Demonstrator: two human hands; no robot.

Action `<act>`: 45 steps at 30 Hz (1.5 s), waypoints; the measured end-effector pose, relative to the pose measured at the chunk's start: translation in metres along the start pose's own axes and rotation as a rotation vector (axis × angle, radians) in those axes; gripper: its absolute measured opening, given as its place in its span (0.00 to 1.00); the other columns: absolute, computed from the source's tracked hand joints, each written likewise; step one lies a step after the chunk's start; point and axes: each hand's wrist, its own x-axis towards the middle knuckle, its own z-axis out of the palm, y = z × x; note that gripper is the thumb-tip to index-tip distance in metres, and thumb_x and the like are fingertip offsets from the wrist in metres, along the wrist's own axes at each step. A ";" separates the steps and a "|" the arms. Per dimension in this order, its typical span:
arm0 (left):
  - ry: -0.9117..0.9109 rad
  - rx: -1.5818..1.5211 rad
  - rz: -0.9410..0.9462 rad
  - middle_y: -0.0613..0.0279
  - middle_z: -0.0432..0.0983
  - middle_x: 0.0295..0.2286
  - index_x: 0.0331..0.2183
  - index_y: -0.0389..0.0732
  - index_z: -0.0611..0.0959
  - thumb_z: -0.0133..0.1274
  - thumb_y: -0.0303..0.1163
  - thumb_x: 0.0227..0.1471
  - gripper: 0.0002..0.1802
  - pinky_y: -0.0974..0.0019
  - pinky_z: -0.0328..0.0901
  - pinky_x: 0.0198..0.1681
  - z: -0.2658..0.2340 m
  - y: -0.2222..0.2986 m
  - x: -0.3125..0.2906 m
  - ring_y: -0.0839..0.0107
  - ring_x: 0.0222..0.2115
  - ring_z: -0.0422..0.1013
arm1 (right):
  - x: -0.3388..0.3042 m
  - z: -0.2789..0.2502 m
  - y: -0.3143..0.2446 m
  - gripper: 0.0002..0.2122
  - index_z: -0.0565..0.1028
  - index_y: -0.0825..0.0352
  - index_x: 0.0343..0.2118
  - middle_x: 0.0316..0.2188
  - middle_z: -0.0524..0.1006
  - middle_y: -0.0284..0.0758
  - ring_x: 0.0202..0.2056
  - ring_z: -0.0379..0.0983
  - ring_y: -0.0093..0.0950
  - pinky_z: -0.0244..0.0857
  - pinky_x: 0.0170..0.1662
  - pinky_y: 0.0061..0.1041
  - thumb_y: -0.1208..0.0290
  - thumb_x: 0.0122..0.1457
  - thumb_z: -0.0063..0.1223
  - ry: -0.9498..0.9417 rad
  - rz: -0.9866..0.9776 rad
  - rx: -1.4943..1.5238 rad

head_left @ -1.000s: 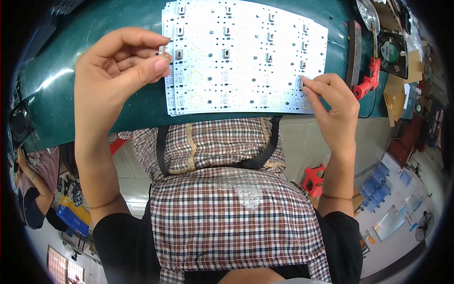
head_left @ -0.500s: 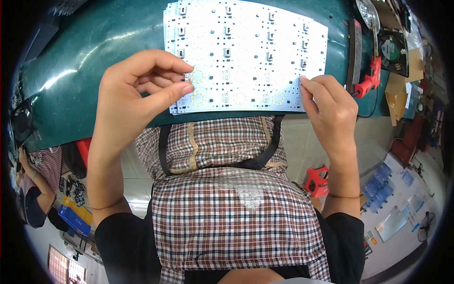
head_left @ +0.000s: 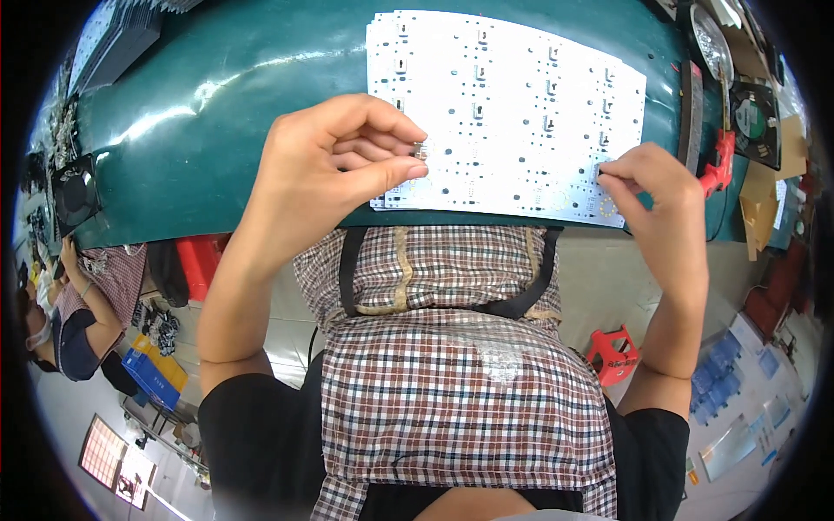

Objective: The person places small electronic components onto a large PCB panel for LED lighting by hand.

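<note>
A white circuit board panel (head_left: 504, 87) lies on top of a stack of similar panels, with rows of small slide switches (head_left: 480, 74) standing on its far part. My left hand (head_left: 339, 152) is over the panel's left edge, thumb and forefinger closed around a small metal slide switch (head_left: 420, 151). At the panel's right edge, my right hand (head_left: 660, 187) pinches with its fingertips at the near end of the right-hand switch column. A small dark piece shows at those fingertips, most likely a switch too, though the fingers cover most of it.
The panels lie on a green tabletop (head_left: 217, 156). To their right are a red-handled tool (head_left: 719, 161), a fan (head_left: 754, 122) and cardboard (head_left: 760, 208). Stacked boards (head_left: 113, 39) stand far left. A co-worker (head_left: 82, 304) sits left, and a red stool (head_left: 613, 354) stands below.
The whole view has swung, so panel, table and hands appear further right. Against the panel, my hands keep nearly the same places, and the right one still pinches at its edge.
</note>
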 end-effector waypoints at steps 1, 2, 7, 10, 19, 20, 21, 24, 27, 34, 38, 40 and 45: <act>0.011 0.013 0.004 0.56 0.84 0.34 0.41 0.29 0.84 0.66 0.16 0.49 0.15 0.78 0.74 0.38 0.002 -0.002 0.000 0.77 0.35 0.80 | 0.006 -0.003 0.004 0.04 0.81 0.72 0.32 0.27 0.78 0.38 0.28 0.77 0.28 0.69 0.32 0.26 0.81 0.53 0.65 0.003 -0.016 0.043; 0.010 0.017 0.004 0.56 0.84 0.34 0.41 0.29 0.84 0.66 0.16 0.49 0.15 0.78 0.74 0.38 0.001 -0.001 0.000 0.77 0.35 0.80 | 0.014 -0.008 0.006 0.04 0.81 0.72 0.32 0.27 0.78 0.38 0.28 0.77 0.28 0.69 0.32 0.26 0.81 0.53 0.65 0.005 -0.016 0.046; 0.115 0.173 0.109 0.61 0.85 0.30 0.37 0.34 0.87 0.68 0.21 0.49 0.11 0.78 0.73 0.33 0.002 0.000 -0.003 0.80 0.30 0.80 | 0.088 -0.013 0.050 0.07 0.82 0.71 0.40 0.35 0.83 0.35 0.34 0.78 0.20 0.71 0.39 0.20 0.74 0.60 0.62 0.101 0.053 -0.023; 0.141 0.177 0.101 0.60 0.85 0.30 0.37 0.34 0.88 0.67 0.20 0.49 0.10 0.77 0.74 0.32 0.000 0.002 -0.005 0.80 0.31 0.80 | 0.128 -0.002 0.027 0.08 0.81 0.73 0.39 0.30 0.81 0.36 0.31 0.77 0.22 0.71 0.37 0.22 0.77 0.58 0.62 0.151 0.070 0.003; 0.088 -0.060 -0.024 0.49 0.83 0.34 0.42 0.26 0.81 0.64 0.14 0.51 0.15 0.76 0.76 0.40 -0.005 0.003 -0.006 0.72 0.35 0.82 | 0.187 0.029 0.031 0.06 0.82 0.71 0.30 0.28 0.82 0.46 0.33 0.81 0.42 0.72 0.39 0.38 0.74 0.51 0.65 0.308 0.088 -0.173; 0.090 -0.058 -0.026 0.49 0.83 0.34 0.42 0.26 0.81 0.64 0.14 0.51 0.15 0.76 0.76 0.40 -0.005 0.003 -0.006 0.72 0.35 0.82 | 0.188 0.030 0.031 0.06 0.82 0.71 0.30 0.28 0.82 0.46 0.33 0.81 0.42 0.72 0.39 0.38 0.74 0.51 0.65 0.308 0.087 -0.170; 0.090 -0.035 -0.018 0.49 0.83 0.34 0.42 0.27 0.81 0.64 0.14 0.51 0.15 0.76 0.76 0.39 -0.005 0.003 -0.005 0.72 0.35 0.82 | 0.189 0.030 0.031 0.06 0.82 0.71 0.29 0.27 0.82 0.46 0.33 0.81 0.42 0.73 0.39 0.38 0.74 0.51 0.65 0.307 0.101 -0.193; 0.081 0.028 0.019 0.50 0.83 0.34 0.42 0.27 0.81 0.64 0.15 0.51 0.15 0.77 0.76 0.37 -0.004 0.004 -0.004 0.73 0.35 0.82 | 0.188 0.028 0.035 0.07 0.82 0.71 0.29 0.27 0.82 0.47 0.33 0.81 0.43 0.73 0.39 0.39 0.72 0.51 0.65 0.309 0.089 -0.274; 0.065 0.068 0.032 0.51 0.83 0.34 0.42 0.27 0.81 0.64 0.15 0.52 0.15 0.78 0.75 0.37 -0.006 0.005 -0.005 0.74 0.34 0.81 | 0.186 0.028 0.032 0.07 0.82 0.71 0.29 0.26 0.82 0.46 0.32 0.81 0.42 0.73 0.38 0.38 0.73 0.51 0.65 0.322 0.070 -0.351; 0.154 -0.127 -0.044 0.61 0.82 0.34 0.41 0.32 0.84 0.65 0.19 0.52 0.12 0.81 0.72 0.36 -0.009 -0.001 -0.008 0.80 0.34 0.79 | 0.175 0.010 0.054 0.06 0.80 0.74 0.36 0.27 0.83 0.38 0.29 0.81 0.26 0.75 0.33 0.22 0.82 0.56 0.62 0.119 0.253 0.627; 0.150 -0.232 -0.088 0.61 0.81 0.35 0.41 0.31 0.83 0.63 0.19 0.55 0.11 0.78 0.74 0.39 -0.014 -0.002 -0.008 0.77 0.35 0.80 | 0.153 0.000 0.058 0.09 0.78 0.74 0.43 0.32 0.83 0.38 0.33 0.82 0.26 0.77 0.37 0.22 0.83 0.59 0.60 0.040 0.257 0.884; 0.141 -0.228 -0.070 0.60 0.81 0.36 0.41 0.30 0.83 0.62 0.18 0.56 0.10 0.76 0.75 0.41 -0.016 -0.004 -0.008 0.76 0.36 0.80 | 0.142 -0.006 0.052 0.10 0.77 0.74 0.44 0.33 0.83 0.39 0.34 0.83 0.27 0.78 0.39 0.23 0.82 0.59 0.60 0.028 0.253 0.889; 0.183 -0.060 -0.033 0.58 0.82 0.37 0.41 0.29 0.84 0.62 0.17 0.55 0.10 0.74 0.76 0.43 -0.012 0.004 -0.008 0.72 0.38 0.81 | 0.127 -0.008 0.070 0.12 0.79 0.72 0.47 0.37 0.83 0.37 0.36 0.81 0.24 0.75 0.42 0.21 0.77 0.61 0.60 -0.044 0.179 1.032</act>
